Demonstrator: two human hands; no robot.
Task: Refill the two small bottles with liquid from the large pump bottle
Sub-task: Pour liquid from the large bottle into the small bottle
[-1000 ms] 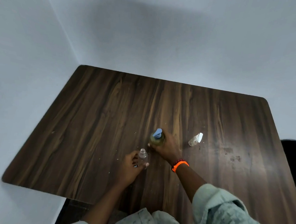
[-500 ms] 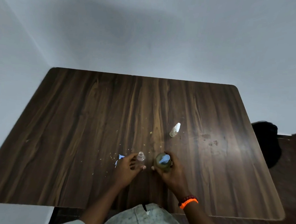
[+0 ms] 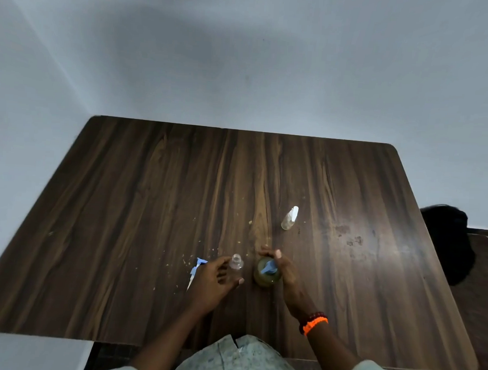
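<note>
- Compared with a second ago, the large pump bottle [image 3: 267,273] has come back towards the person: it stood farther out on the tabletop [image 3: 151,208] and now stands just right of the open small bottle [image 3: 236,266], near but not touching it.
- The right hand [image 3: 284,274] still wraps round the pump bottle's far and right side, fingers curled over its shoulder; the blue pump head points left, roughly towards the open bottle.
- The left hand [image 3: 214,278] keeps its grasp on the open small bottle, thumb and fingers round its clear body. The neck is bare and upright, and I cannot tell whether there is any liquid inside.
- A blue-and-white spray cap [image 3: 196,268] lies flat just left of the left hand; it is probably this bottle's own top.
- The second small bottle [image 3: 289,218] lies tilted farther out, white cap on, well apart from both hands.
- Judgement: source and target are now paired, so the next step is likely to bring nozzle and mouth together and pump. Neither refill looks finished; the narrow neck makes spilling the main risk.
</note>
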